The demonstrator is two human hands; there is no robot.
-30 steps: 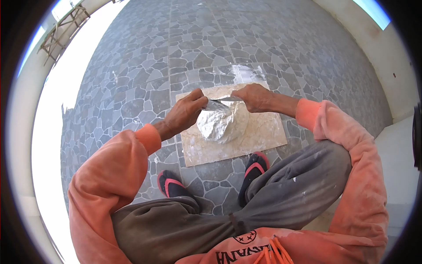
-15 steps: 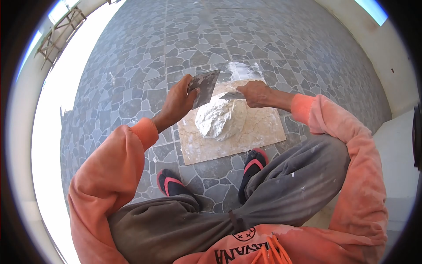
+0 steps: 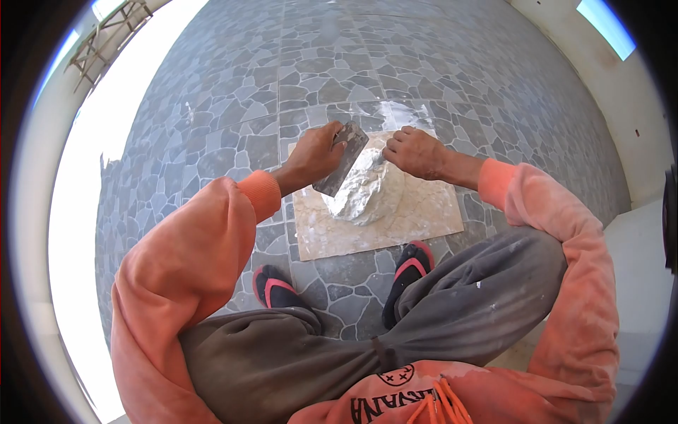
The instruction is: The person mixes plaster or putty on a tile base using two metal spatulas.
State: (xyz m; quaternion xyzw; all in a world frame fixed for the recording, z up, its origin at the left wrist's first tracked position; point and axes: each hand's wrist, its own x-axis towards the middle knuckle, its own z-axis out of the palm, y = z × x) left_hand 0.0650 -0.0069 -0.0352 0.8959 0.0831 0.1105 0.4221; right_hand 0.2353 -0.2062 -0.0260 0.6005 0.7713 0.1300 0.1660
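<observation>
My left hand (image 3: 318, 154) is closed around a broad, flat metal scraper (image 3: 346, 159), its blade slanting over the left side of a white putty mound (image 3: 364, 198). Smears mark the scraper's grey face. Just beyond the mound, at its upper right, my right hand (image 3: 417, 152) is closed in a grip on a putty knife. That knife's blade is almost wholly hidden now, though it showed a moment earlier. The rough, lumpy putty rests on a beige marble-look board (image 3: 431, 212) on the floor.
White residue (image 3: 406, 114) is smeared on the grey stone-patterned floor (image 3: 233, 141) behind the board. My feet in dark socks and red-strapped sandals (image 3: 279, 288) are close to its front edge. A wooden frame (image 3: 106, 39) stands far left, and a pale wall (image 3: 600, 85) runs along the right.
My left hand has shifted right and tilted its scraper lower toward the putty. My right hand has turned, so its knife blade no longer shows clearly. The view has shifted slightly.
</observation>
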